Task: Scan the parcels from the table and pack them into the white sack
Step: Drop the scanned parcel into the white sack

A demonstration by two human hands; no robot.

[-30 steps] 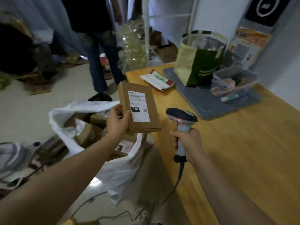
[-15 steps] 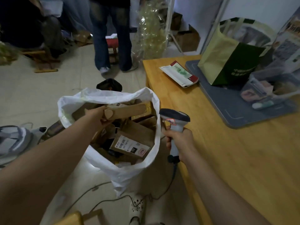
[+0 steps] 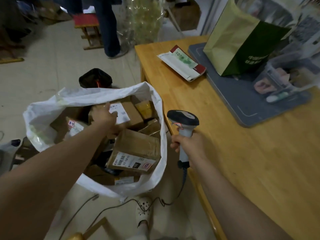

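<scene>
The left hand (image 3: 105, 119) reaches inside the white sack (image 3: 153, 172), resting on a labelled parcel (image 3: 131, 113) atop the others; its grip is unclear. The right hand (image 3: 189, 145) grips the scanner (image 3: 183, 118) beside the counter (image 3: 259, 161).

left hand (image 3: 106, 118) | parcel (image 3: 126, 112) lowered from beside scanner (image 3: 183, 118) into white sack (image 3: 103, 92) | now flat atop boxes
</scene>
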